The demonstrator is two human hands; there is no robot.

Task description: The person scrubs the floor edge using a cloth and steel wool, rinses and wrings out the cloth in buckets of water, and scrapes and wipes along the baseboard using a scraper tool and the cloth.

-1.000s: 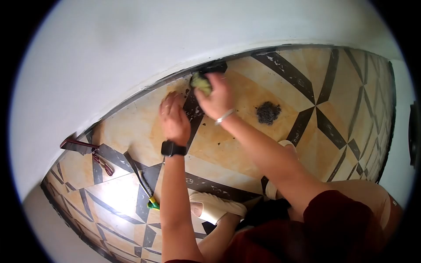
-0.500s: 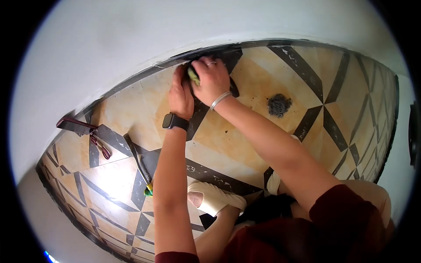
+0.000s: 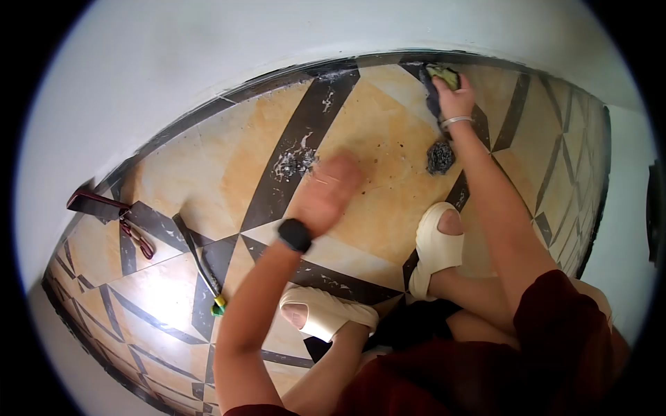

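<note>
My right hand (image 3: 454, 100) is at the far right by the foot of the wall, with its fingers closed round a dark cloth (image 3: 431, 100) that has a yellow-green part (image 3: 444, 76) on top. Just below it on the floor lies a grey wire scrubber (image 3: 440, 158). My left hand (image 3: 331, 187), with a watch on the wrist, hovers over the middle of the tiles. Motion smears its fingers, so I cannot see whether they hold anything. Beside it, whitish flakes and dark crumbs (image 3: 295, 163) are scattered on a dark tile stripe.
On the left lies a long thin tool (image 3: 198, 256) with a yellow-green end. Farther left, a dark flat object (image 3: 100, 203) with a maroon edge and a looped cord rests near the wall (image 3: 208, 55). My feet in cream sandals (image 3: 440, 243) stand close on the patterned tile floor (image 3: 361, 229).
My hands, together by the wall before, have come apart. The right has carried the cloth and yellow-green part to the right; the left has drawn back toward me. Flakes on the dark stripe are now uncovered.
</note>
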